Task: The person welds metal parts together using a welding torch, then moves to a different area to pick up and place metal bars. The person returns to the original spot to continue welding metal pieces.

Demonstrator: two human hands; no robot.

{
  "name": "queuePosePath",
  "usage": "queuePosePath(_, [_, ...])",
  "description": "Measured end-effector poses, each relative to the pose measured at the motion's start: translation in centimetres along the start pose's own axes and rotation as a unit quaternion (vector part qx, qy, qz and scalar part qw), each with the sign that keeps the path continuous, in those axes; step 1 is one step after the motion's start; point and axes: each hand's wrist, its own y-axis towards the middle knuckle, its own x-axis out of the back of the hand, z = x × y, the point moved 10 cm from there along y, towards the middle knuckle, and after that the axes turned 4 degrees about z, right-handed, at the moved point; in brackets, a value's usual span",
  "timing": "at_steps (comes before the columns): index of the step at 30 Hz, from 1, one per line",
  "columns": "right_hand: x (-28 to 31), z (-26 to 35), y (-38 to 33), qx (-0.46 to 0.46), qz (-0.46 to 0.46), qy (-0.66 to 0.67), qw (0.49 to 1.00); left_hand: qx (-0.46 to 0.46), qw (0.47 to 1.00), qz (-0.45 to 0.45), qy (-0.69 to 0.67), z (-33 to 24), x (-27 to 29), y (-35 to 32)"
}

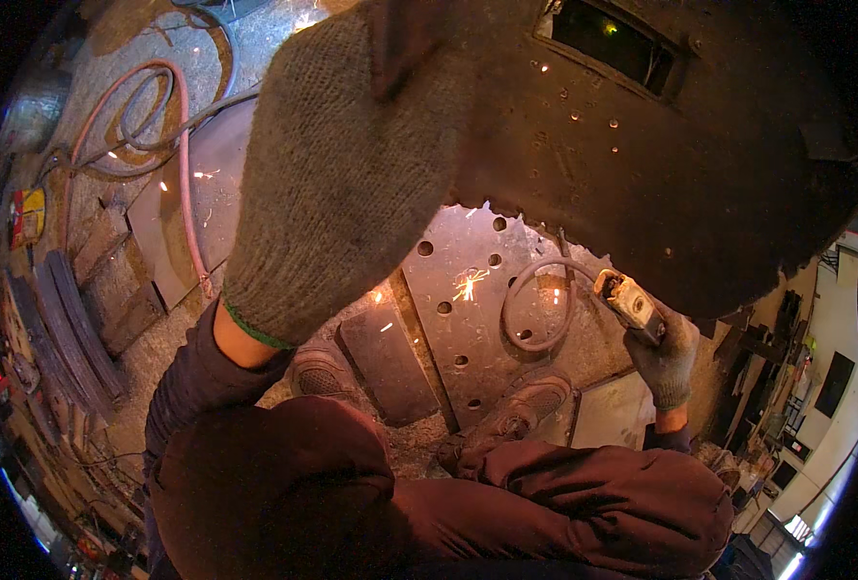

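My left hand (337,174), in a grey knitted glove with a green cuff edge, is closed around the handle of a dark welding shield (661,193). The shield fills the upper right, and a small green glow shows in its viewing window (608,43). At the right, below the shield's ragged lower edge, my gloved right hand (671,362) grips a worn electrode holder (630,302). A cable (513,314) loops on the metal plate beside it. The shield hides the holder's working end, if any rod is in it. Sparks (469,284) fly over the plate with round holes (487,362).
My shoes (535,401) rest at the plate's near side, by a flat dark metal piece (386,362). A reddish hose (184,164) and dark cables coil at the upper left. Long metal bars (76,324) and a yellow-red packet (29,217) lie farther left. Cluttered stock (762,362) lines the right.
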Motion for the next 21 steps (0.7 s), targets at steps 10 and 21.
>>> queuePosePath(10, [0.2,0.3,0.0,0.035,-0.019,-0.005,0.999,0.009,1.0,-0.007,-0.015,0.1,0.1,-0.4])
queuePosePath(21, [-0.6,-2.0,-1.3,0.028,-0.025,0.007,0.999,0.055,0.993,-0.084,-0.069,1.7,0.8,-1.5])
